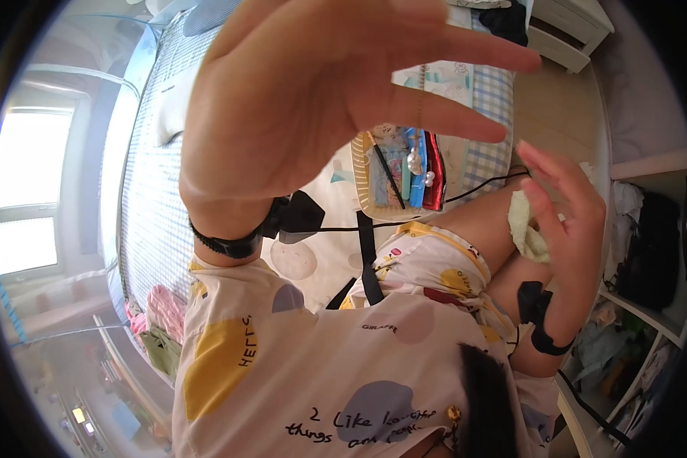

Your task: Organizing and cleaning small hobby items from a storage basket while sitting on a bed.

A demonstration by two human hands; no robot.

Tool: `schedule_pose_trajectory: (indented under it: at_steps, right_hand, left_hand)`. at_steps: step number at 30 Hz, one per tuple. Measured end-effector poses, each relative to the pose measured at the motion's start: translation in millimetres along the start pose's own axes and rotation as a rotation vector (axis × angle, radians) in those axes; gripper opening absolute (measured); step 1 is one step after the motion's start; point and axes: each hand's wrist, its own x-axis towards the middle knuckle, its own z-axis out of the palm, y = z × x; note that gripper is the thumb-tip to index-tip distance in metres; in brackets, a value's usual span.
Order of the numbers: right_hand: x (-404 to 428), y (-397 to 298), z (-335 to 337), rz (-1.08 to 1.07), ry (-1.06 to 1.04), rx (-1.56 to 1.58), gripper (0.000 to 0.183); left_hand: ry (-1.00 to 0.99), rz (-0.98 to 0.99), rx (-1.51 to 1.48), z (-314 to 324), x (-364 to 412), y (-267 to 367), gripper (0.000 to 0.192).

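Observation:
My left hand is raised large and close to the camera, palm showing, with two fingers stretched to the right. From its partly cut-off upper fingers a thin chain with white pearl-like beads hangs down. My right hand is raised at the right, thumb and forefinger apart, with a pale green cloth held against the palm by the other fingers. Below the beads, a cream plastic basket holds a black-handled brush, blue and red packets and other small items.
The basket stands on a patterned mat over a checked bedspread. Black straps with small dark devices sit on both wrists, and a black cable crosses the lap. A white drawer unit stands top right, open shelves at right.

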Motion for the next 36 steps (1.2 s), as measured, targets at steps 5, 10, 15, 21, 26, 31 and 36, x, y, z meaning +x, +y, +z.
schedule_pose_trajectory:
  at_steps: [5, 10, 15, 21, 26, 31, 36]
  right_hand:
    - [21, -58, 31, -0.116, -0.089, 0.46, 0.024]
    - [22, -68, 12, 0.095, -0.277, 0.515, 0.019]
    - [28, -69, -26, 0.094, -0.126, 0.457, 0.018]
    - [49, -83, -82, 0.149, -0.25, 0.31, 0.023]
    - [64, -97, -90, 0.153, -0.237, 0.003, 0.024]
    - [84, -100, -77, 0.088, -0.272, 0.017, 0.024]
    - [100, -92, -66, 0.052, -0.33, 0.117, 0.023]
  left_hand:
    - [-0.002, 0.064, 0.0, 13, 5, -11, 0.046]
    - [0.052, 0.15, 0.065, 15, 6, -10, 0.049]
    - [0.16, 0.255, 0.273, 10, 9, 2, 0.051]
    - [0.219, 0.305, 0.939, 1, 2, 11, 0.038]
    - [0.36, 0.206, 1.263, 8, -6, 20, 0.015]
    - [0.398, 0.06, 1.242, -11, -15, 20, 0.019]
    - [0.337, 0.12, 1.138, -57, -20, -8, 0.018]
